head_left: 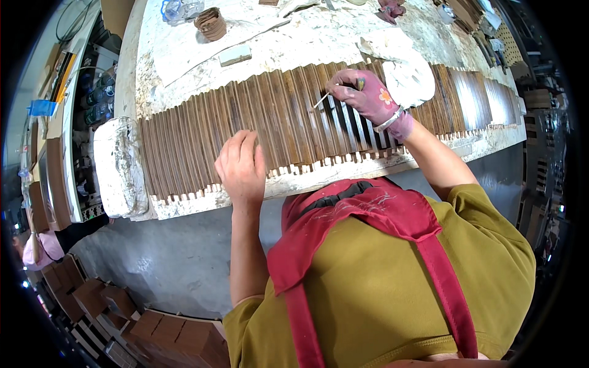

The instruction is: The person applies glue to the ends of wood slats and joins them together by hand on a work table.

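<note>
A long row of brown wooden strips lies side by side across the table, with pale stubs showing along the near ends. My left hand is bare, its fingers stretched out over the strips left of the middle. My right hand, in a stained pink glove with a flower on its back, is closed around a slim tool. The thin pale tip of this tool points down at the strips, but its exact kind is unclear. White crumpled cloth lies beside my right wrist, over the far side of the row.
The paint-spattered white table holds a brown ridged cup, a small pale block and a clear plastic container. A white wrapped block stands at the left end. Brown boxes sit on the floor at lower left, near another person's pink sleeve.
</note>
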Motion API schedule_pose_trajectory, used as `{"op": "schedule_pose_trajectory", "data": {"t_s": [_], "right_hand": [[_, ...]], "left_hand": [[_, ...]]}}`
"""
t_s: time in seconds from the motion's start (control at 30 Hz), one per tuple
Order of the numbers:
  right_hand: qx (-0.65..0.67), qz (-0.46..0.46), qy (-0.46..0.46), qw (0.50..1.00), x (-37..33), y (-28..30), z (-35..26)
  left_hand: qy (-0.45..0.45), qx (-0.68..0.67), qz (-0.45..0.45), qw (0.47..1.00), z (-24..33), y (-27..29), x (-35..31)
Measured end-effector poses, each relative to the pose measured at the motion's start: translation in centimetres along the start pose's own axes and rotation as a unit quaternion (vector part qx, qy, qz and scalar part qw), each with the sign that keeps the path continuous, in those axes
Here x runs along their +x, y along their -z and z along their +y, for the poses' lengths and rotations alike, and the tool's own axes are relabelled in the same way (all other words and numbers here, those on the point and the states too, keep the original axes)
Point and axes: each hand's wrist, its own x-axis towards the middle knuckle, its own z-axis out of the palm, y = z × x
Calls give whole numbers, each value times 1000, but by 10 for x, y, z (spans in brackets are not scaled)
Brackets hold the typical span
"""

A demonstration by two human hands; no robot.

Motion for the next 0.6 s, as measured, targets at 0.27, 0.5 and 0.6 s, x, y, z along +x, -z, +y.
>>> {"op": "schedule_pose_trajectory", "data": {"t_s": [0.27, 0.5, 0.6], "right_hand": [[-14, 43, 33, 998, 5, 4, 17], [7, -20, 20, 1000, 2, -10, 3], [23, -43, 22, 999, 1, -12, 5]], "left_hand": [[3, 1, -2, 1000, 2, 1, 1], [4, -4, -4, 1000, -1, 0, 0], [4, -1, -5, 1000, 1, 0, 1]]}}
